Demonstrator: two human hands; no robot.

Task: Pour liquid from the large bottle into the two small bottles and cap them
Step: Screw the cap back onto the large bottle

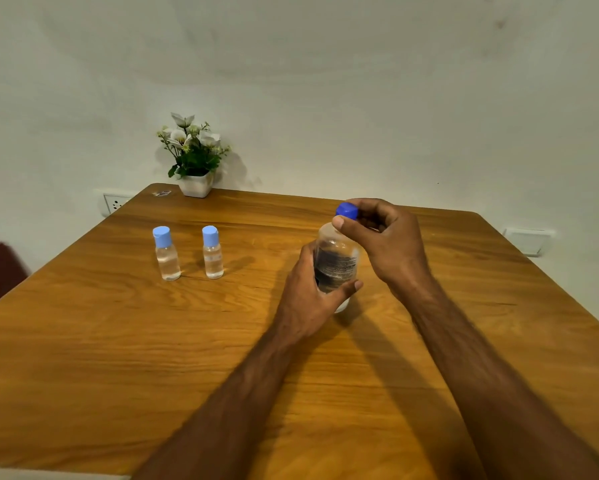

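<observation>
Now left hand (308, 292) grips big bottle (336, 265) mid-table, right hand (381, 233) pinches its cap (346, 210); small bottles (166, 254) capped, look part full; uncapping or recapping, can't tell.

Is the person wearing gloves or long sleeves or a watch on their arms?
No. The left hand and right hand are both bare, with no gloves. Both forearms are bare too, all the way down to the bottom edge of the picture, so no sleeves show. No watch, bracelet or ring shows on the parts in view. The arms have some fine hair.
</observation>
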